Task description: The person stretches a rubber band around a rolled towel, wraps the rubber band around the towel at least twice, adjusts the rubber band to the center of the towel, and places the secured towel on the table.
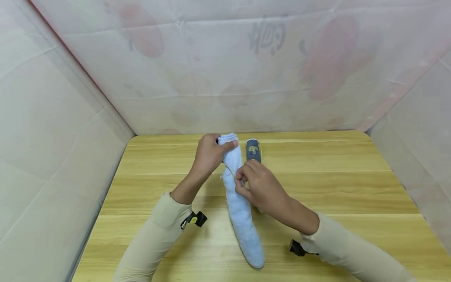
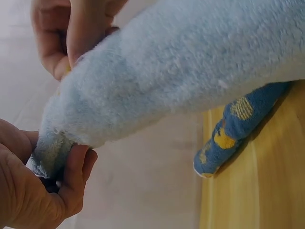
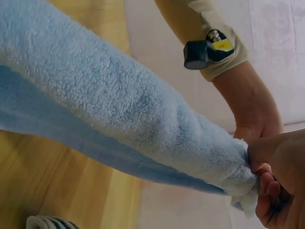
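A long fluffy light blue sock (image 1: 241,211) lies lengthwise on the wooden table (image 1: 334,188), its toe toward me. My left hand (image 1: 215,152) grips its far cuff end, thumb over the top; the left wrist view shows that hand (image 2: 43,191) pinching the cuff (image 2: 50,155). My right hand (image 1: 251,184) pinches the sock a little below the cuff, and in the right wrist view its fingers (image 3: 276,186) curl on the fabric (image 3: 119,109). A dark blue sock with yellow marks (image 1: 253,150) lies just right of the cuff, also visible as the dark blue sock (image 2: 233,129).
White patterned sheets wall the table at the back (image 1: 225,78) and both sides. A small white and dark striped item (image 3: 47,223) lies on the wood near my right hand. Bare tabletop stretches left and right of the socks.
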